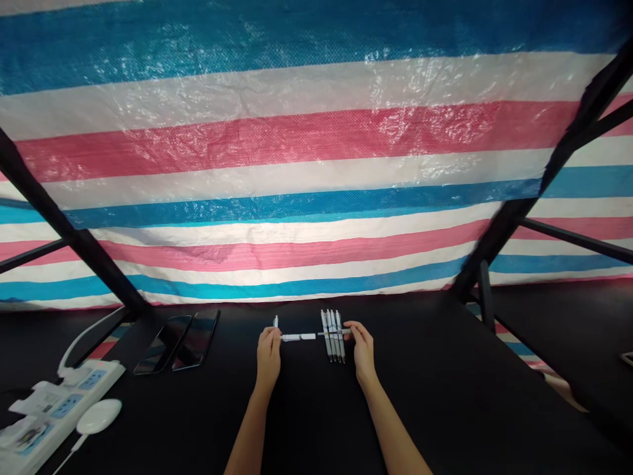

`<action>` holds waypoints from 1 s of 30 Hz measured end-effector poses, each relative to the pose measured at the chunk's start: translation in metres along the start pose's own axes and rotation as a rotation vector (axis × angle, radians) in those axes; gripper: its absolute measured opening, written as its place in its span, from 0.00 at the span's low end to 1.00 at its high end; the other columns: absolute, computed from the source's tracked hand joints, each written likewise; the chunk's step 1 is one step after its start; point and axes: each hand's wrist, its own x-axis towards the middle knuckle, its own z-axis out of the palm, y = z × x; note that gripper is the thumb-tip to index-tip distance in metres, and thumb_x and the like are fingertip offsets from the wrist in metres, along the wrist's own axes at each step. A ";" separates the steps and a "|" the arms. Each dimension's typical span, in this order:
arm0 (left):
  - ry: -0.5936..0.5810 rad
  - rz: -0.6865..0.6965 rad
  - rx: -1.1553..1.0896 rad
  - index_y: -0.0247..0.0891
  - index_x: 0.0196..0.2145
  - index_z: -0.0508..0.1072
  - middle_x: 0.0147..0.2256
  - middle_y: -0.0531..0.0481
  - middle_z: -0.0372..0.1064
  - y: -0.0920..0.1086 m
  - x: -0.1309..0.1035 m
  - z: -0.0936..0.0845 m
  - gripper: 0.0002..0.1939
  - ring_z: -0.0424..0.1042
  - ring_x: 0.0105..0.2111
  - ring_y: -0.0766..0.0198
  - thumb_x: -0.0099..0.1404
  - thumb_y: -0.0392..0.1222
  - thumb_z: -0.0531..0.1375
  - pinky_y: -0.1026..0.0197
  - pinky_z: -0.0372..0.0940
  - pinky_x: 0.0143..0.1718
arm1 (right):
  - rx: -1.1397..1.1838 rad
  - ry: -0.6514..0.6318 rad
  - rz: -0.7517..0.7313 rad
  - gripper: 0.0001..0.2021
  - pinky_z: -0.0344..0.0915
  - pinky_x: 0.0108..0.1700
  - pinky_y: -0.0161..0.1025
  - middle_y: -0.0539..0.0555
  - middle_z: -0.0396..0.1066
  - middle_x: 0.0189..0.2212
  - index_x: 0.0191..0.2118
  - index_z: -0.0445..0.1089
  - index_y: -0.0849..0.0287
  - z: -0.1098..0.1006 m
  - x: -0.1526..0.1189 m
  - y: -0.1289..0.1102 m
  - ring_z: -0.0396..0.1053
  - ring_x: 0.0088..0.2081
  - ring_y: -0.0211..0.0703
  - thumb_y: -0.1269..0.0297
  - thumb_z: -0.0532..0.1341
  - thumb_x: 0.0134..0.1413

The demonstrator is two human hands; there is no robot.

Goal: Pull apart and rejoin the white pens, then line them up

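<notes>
My left hand is closed in a pinch on a white pen barrel, which points to the right. A second white pen stands out beyond those fingers, its lower part hidden by the hand. In my right hand, the fingertips pinch a slim grey pen part whose thin end points left, toward the barrel. A small gap separates the two pieces. Beneath the slim part lies a row of several white-and-grey pens, side by side on the black table.
Two dark phones lie at the left. Nearer, a white power strip holds plugs, with a round white charger and cables beside it. Black frame bars rise at both sides before a striped tarp.
</notes>
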 end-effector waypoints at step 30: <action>-0.019 0.008 0.023 0.39 0.20 0.63 0.28 0.48 0.64 -0.001 0.001 0.001 0.19 0.65 0.31 0.61 0.65 0.48 0.46 0.59 0.60 0.33 | -0.057 -0.106 -0.007 0.15 0.62 0.30 0.38 0.50 0.66 0.20 0.28 0.72 0.58 0.002 -0.002 0.001 0.64 0.25 0.43 0.50 0.59 0.46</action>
